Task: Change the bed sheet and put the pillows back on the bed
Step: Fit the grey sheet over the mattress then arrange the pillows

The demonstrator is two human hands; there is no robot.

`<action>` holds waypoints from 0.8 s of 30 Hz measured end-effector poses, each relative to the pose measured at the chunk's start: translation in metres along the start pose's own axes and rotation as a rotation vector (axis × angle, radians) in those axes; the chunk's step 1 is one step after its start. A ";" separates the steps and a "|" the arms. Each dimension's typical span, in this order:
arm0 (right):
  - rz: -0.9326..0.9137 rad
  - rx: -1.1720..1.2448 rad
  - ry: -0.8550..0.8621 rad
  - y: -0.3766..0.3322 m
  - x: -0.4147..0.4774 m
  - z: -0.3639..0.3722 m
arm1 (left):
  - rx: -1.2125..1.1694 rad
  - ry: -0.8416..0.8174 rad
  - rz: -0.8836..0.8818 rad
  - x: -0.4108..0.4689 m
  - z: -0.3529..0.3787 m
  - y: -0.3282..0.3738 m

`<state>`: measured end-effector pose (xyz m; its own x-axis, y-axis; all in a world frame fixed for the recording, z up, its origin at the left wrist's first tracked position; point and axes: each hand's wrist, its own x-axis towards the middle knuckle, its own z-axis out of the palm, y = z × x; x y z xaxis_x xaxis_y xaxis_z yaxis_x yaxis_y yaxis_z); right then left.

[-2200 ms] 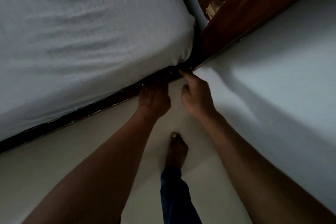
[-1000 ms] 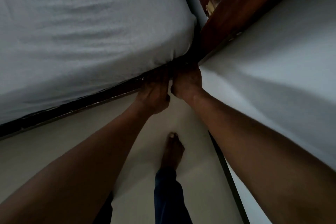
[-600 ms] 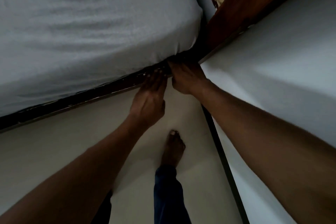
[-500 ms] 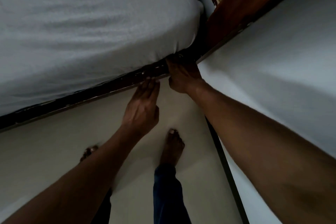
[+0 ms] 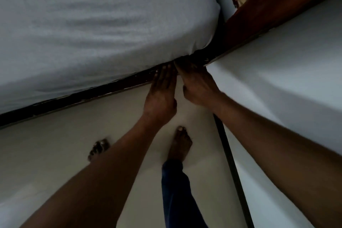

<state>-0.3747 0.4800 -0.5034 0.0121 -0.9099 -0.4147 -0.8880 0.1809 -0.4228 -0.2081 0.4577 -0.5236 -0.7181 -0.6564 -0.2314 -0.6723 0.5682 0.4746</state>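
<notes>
While both hands work the far mattress corner, tucking looks nearly done — left hand (image 5: 160,96) flat, fingers extended on the bed frame (image 5: 77,96); right hand (image 5: 196,87) curled, fingertips hidden under the sheet (image 5: 103,24). Next: push remaining edge under.

This is a bedroom in a home. A mattress under a pale, wrinkled sheet (image 5: 88,24) fills the upper left, lying on a dark wooden bed frame (image 5: 96,91) whose rail runs along its edge. A reddish-brown wooden headboard (image 5: 273,3) rises at the mattress corner, against a plain white wall (image 5: 296,72). The floor (image 5: 46,153) is smooth and light, with a dark strip at the foot of the wall. The person stands on it with bare feet (image 5: 180,144), as one does indoors at home.
</notes>
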 end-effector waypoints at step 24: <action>-0.114 -0.249 -0.052 -0.157 0.023 0.074 | 0.050 -0.015 -0.324 -0.141 -0.063 -0.102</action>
<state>-0.2010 0.4581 -0.5057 0.1360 -0.8976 -0.4194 -0.9652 -0.0245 -0.2605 -0.0267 0.4615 -0.4857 -0.4675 -0.7999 -0.3763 -0.8740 0.3546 0.3322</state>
